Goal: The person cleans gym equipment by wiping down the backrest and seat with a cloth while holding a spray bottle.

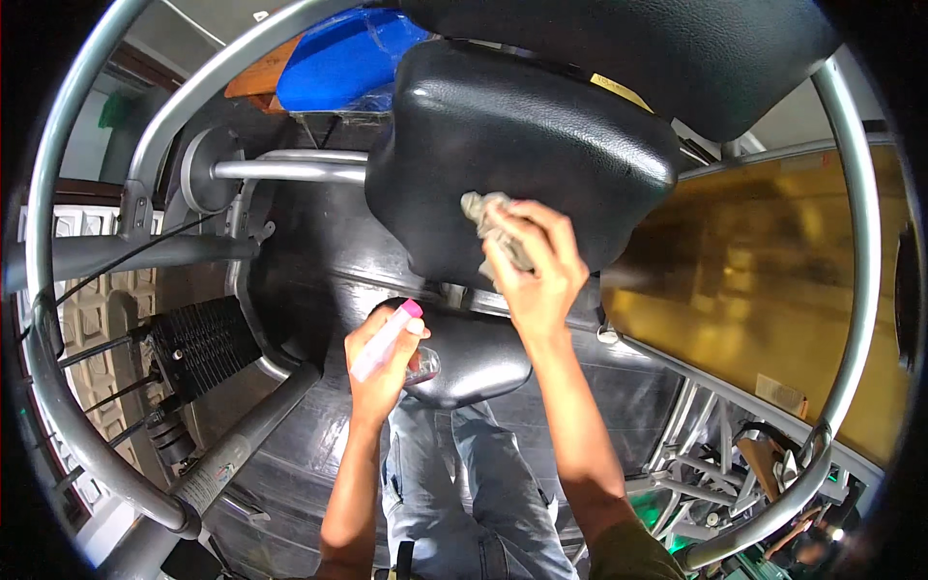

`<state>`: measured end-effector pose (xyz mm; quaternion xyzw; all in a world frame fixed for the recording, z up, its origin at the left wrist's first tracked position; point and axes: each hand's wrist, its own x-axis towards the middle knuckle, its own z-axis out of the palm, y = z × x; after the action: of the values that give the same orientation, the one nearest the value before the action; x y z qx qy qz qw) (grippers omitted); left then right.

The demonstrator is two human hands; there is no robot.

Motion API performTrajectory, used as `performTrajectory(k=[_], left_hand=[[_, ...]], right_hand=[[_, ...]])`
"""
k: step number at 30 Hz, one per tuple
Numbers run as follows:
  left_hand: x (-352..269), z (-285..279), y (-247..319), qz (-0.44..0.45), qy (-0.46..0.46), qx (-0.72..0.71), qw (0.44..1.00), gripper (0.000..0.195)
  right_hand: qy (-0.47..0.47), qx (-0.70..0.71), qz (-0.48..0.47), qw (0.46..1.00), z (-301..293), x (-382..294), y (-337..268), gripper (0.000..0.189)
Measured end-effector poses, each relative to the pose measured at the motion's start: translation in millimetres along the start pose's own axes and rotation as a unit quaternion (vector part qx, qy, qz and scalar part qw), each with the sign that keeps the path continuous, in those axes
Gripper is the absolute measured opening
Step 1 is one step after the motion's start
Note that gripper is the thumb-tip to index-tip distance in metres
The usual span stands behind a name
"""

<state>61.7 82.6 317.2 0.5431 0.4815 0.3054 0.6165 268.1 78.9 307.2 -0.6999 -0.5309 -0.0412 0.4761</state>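
My right hand (540, 264) grips a crumpled light-coloured cloth (475, 208) against the black padded backrest (464, 152) of a gym machine. The hand is slightly blurred, and its fingers hide part of the cloth. Lower and to the left, my left hand (380, 355) is closed around a clear spray bottle (424, 366). The bottle's pale head ends in a pink nozzle (411, 309) pointing up and away from me. Just beyond that hand lies a smaller black padded seat (478, 355), below the backrest.
Curved grey steel tubes (859, 217) frame both sides. On the left are a black weight stack (206, 348) and a thin cable (138, 261). A blue seat pad (348, 65) lies beyond. A yellowish reflective panel (739, 290) stands at right, with metal frames (710, 464) below it.
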Motion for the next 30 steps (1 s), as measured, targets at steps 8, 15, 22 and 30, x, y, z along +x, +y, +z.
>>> performTrajectory(k=[8, 15, 22, 30], left_hand=[[-8, 10, -9, -0.006, 0.02, -0.032, 0.999, 0.029], [-7, 17, -14, -0.031, -0.005, 0.037, 0.999, 0.038], [-4, 30, -10, -0.037, -0.024, 0.031, 0.999, 0.037], [1, 42, -2, -0.026, -0.023, 0.029, 0.999, 0.041]], right_hand=[[-0.057, -0.025, 0.025, 0.998, -18, -41, 34, 0.036], [0.067, 0.028, 0.028, 0.997, -5, -14, 11, 0.042], [-0.008, 0.016, 0.103, 0.995, -21, -60, 37, 0.038], [0.123, 0.039, 0.091, 0.987, -34, -9, 15, 0.043]])
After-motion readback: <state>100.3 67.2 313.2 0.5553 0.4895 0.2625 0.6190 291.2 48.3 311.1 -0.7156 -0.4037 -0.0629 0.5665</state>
